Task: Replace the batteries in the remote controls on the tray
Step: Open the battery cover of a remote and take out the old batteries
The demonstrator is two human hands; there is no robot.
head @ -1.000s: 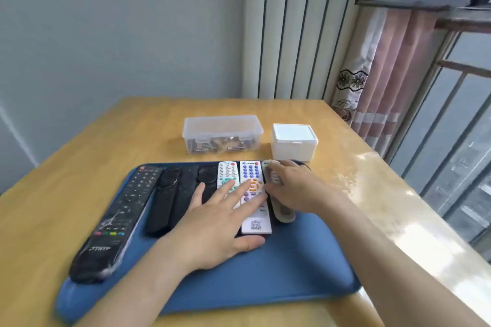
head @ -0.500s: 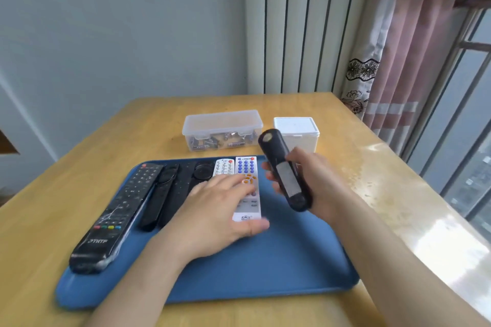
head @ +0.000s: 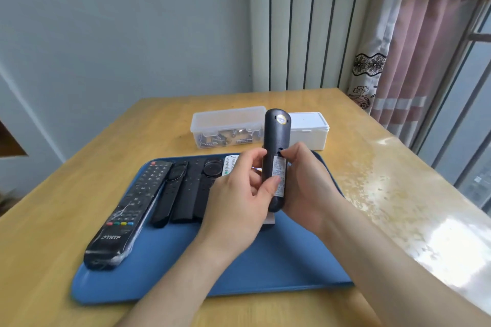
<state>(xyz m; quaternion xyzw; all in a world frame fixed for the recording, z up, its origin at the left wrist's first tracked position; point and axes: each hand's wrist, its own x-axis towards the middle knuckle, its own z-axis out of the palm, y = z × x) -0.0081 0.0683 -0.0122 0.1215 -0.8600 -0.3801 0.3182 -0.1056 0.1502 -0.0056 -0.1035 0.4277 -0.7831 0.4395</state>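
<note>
Both hands hold a dark grey remote [head: 276, 138] upright above the blue tray [head: 281, 268], its back with a white label facing me. My left hand [head: 236, 202] grips its left side, thumb lying on the label. My right hand [head: 308, 183] wraps the right side, thumb tip at the top edge of the battery cover. On the tray lie a large black remote in plastic wrap [head: 130, 212], three slimmer black remotes [head: 186, 191] and a white remote [head: 230, 164], partly hidden by my left hand.
Behind the tray stand a clear lidded box of batteries [head: 225, 127] and a white lidded box [head: 309, 130] on the wooden table [head: 53, 210]. A window and pink curtain are at the right; the table's right edge is glossy.
My right hand lifted the dark remote off the tray and turned it back side up. My left hand left the white remotes and came over to grip it too.
</note>
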